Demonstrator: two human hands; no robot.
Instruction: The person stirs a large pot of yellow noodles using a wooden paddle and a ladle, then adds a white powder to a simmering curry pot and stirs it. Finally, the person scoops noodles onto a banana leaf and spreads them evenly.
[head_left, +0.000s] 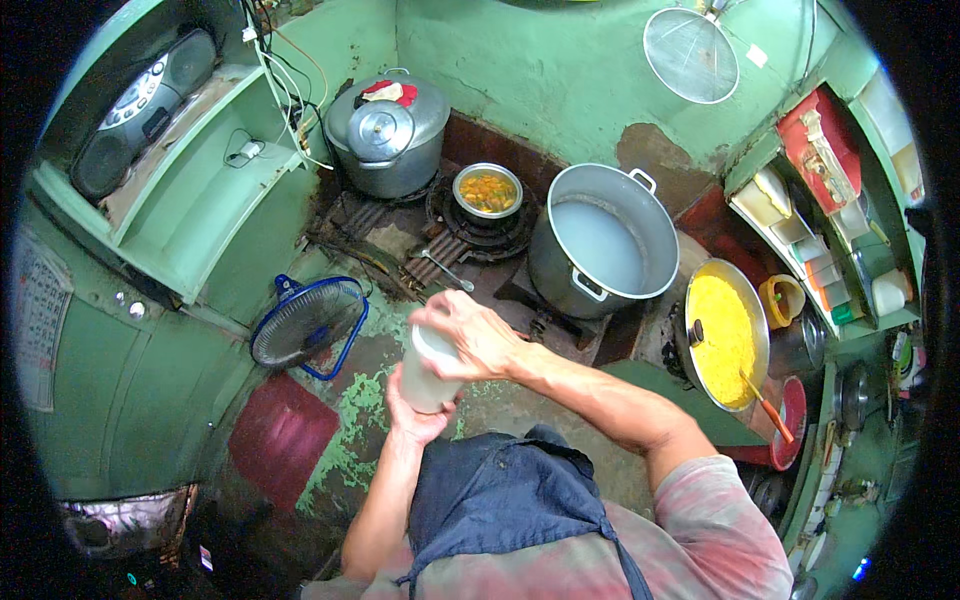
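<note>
A whitish, translucent plastic container (429, 386) is held upright in front of my dark apron. My left hand (420, 421) cups its lower part from beneath. Over the top, my right hand (476, 337) grips the rim with curled fingers, which hide part of the top. Whether a lid is there, I cannot tell. Beyond my hands stands a large aluminum pot (581, 292) filled with cloudy whitish liquid (596, 244). A small metal pot (487, 214) of orange-yellow food sits on a burner to its left, and a long-handled spoon (448, 271) lies nearby.
At the right, a wide pan (701, 390) holds yellow food and an orange-handled utensil (772, 416). A covered pot (386, 161) stands at the back left. On the left are a blue fan (307, 326) and a shelf with a stereo (142, 112). A mesh strainer (691, 56) hangs on the wall.
</note>
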